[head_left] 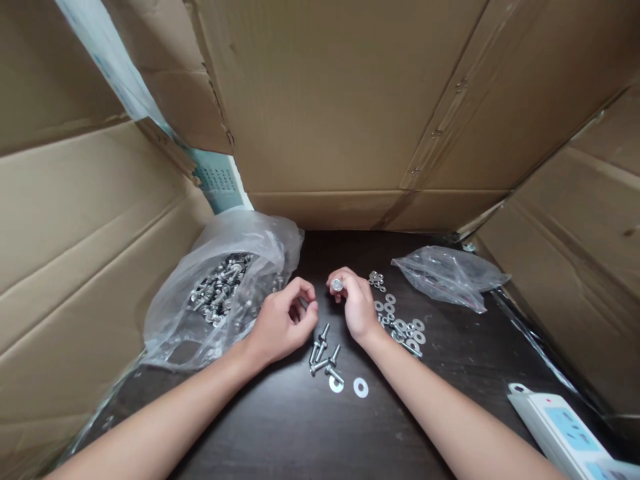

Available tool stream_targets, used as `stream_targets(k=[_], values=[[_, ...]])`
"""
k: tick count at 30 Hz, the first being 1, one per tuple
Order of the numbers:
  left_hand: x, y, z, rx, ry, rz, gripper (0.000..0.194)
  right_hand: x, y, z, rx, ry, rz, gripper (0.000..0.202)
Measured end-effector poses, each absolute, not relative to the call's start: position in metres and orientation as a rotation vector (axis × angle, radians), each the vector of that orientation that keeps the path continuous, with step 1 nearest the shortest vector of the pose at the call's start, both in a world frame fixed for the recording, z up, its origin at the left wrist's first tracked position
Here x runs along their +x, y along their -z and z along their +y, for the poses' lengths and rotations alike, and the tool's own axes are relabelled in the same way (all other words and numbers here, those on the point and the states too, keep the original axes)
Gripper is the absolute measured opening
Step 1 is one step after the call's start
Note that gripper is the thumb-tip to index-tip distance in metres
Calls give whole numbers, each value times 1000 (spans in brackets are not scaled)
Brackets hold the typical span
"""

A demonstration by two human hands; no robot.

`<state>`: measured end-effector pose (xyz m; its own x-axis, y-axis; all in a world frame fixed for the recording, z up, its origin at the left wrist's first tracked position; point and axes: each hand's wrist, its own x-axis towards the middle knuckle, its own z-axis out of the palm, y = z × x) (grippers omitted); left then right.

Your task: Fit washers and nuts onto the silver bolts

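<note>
My right hand [357, 300] pinches a bolt [337, 285], its round head turned up towards me. My left hand [283, 319] is curled in front of it, a little apart, thumb close to the fingertips; whether anything sits between them I cannot tell.

That bolt looks smooth and I have it only by the fingers, so a loose pinch could let it slip out. It might then roll among the loose bolts [334, 374], which lie between my hands and nearer to me, and I could lose track of which one I had. My right wrist is just beside the pile of washers [422, 339] on its outer side, so a careless sweep outwards could scatter them over the dark table [280, 427]. Of the two flat washers [365, 389] on my side of the loose bolts, one lies partly under a bolt end, and dragging that bolt could shift it too. The open plastic bag [170, 313] is close behind my left hand, its mouth slack; if my knuckles caught the film, the bolts inside [220, 290] could spill out
</note>
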<state>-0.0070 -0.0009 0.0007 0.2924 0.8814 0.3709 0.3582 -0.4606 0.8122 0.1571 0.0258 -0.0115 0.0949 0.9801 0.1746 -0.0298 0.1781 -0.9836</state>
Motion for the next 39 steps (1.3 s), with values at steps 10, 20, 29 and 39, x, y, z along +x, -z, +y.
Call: stream_targets(k=[10,20,29,39], values=[[-7,-3,-2,2030,-1127,1115,3,157,10,25,-1088,-1044,-1198,24],[-6,-1,-2,2026,-1108,1098,8,157,13,30,-1059,-1107,-1064,20],[-7,0,2,1962,-1184,1200,18,150,11,15,-1133,-868,-1479,17],[-8,0,2,2034,-1191,1193,30,150,13,15,-1109,-771,-1575,13]])
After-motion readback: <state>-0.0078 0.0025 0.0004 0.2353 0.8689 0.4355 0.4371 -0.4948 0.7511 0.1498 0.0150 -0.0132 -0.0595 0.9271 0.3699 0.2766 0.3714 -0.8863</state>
